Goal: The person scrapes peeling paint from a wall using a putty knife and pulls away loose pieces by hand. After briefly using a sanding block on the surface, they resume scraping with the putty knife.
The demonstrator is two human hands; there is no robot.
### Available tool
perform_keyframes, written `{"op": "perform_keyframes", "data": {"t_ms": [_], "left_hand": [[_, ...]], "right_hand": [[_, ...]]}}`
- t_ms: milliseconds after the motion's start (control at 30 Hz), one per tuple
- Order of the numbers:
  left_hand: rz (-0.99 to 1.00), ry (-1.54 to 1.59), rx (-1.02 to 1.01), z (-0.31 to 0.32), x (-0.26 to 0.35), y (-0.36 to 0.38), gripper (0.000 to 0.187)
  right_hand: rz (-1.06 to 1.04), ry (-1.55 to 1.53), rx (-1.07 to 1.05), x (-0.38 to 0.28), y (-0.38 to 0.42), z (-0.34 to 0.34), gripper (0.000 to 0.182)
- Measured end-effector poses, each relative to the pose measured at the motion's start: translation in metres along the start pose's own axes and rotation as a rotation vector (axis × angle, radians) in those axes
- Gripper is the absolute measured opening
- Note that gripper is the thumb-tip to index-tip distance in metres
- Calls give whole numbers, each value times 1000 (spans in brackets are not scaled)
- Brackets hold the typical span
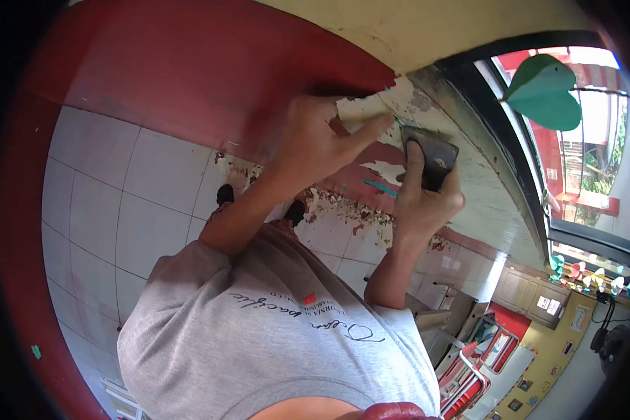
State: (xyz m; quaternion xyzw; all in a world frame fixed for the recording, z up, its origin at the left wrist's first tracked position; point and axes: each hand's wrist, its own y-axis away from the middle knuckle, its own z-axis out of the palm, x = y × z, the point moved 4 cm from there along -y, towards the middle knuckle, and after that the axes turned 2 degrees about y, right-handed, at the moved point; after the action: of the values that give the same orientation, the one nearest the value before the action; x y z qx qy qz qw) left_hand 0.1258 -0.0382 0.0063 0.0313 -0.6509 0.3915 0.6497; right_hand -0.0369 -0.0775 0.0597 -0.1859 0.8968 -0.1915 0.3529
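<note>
My right hand [430, 199] is closed around a dark, flat, rectangular scraper [439, 155], with the thumb lying along its face. The scraper is against a patch of the wall where the paint has come off. To its left, my left hand [318, 140] is at the wall, one digit stretched toward the scraper and apart from the rest. Its other fingers are partly hidden, and I make out nothing held in them. Around both hands the red paint [210, 63] ends in ragged edges, showing pale plaster [385, 170] and a bluish strip [380, 187].
Paint flakes [350, 213] litter the white tiled floor [157, 182] below the wall, near my feet. On the right is a dark-framed window [514, 133] with a green paper heart-shaped decoration [544, 91]. Red and white chairs [469, 371] and a wooden cabinet [532, 294] stand further back.
</note>
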Motion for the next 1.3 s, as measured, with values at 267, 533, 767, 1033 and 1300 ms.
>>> {"op": "perform_keyframes", "data": {"t_ms": [267,533,767,1033,1300], "left_hand": [[-105,80,4,-2,-3,3,19],[-39,85,-76,-8,-10,-5,16],[23,154,-117,-9,-9,-6,14],[18,129,-149,-13,-10,-6,15],[98,83,-163,-13,-9,-6,15]], "right_hand": [[-78,-68,23,0,0,4,22],[-107,-74,-2,2,-4,5,22],[-187,33,-3,-14,-7,-2,21],[-95,-21,-12,-12,-7,0,21],[26,-53,1,1,-5,0,20]]}}
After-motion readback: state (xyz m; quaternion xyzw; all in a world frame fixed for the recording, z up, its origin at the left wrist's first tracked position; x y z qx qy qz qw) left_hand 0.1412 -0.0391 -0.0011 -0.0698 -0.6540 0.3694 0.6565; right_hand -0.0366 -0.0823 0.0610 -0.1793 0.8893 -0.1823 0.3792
